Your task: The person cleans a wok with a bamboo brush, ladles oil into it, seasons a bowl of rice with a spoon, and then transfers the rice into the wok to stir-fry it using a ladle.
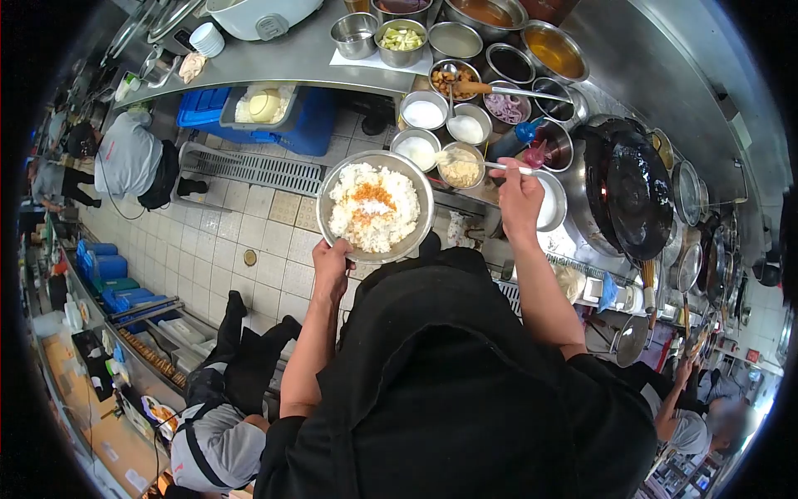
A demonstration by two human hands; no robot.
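Note:
My left hand [332, 264] grips the near rim of a metal bowl [426, 198], held up over the floor. White rice [386, 229] fills it, with orange-red powder [376, 195] scattered on top and a small white patch beside that. My right hand [520, 200] is closed around the handle of a spoon [503, 166]. The spoon's head reaches into a small metal tub of pale yellow granules [462, 171]. Close by stand tubs of white powder [423, 112] and, just right of my right hand, a larger white-filled container [549, 204].
A black wok [638, 195] sits on the stove at right. Behind the tubs are sauce pots [555, 50], chopped red onion [504, 106] and a ladle [499, 88]. A blue bin [312, 125] stands below the steel counter [274, 71]. Co-workers [218, 441] stand at left and right.

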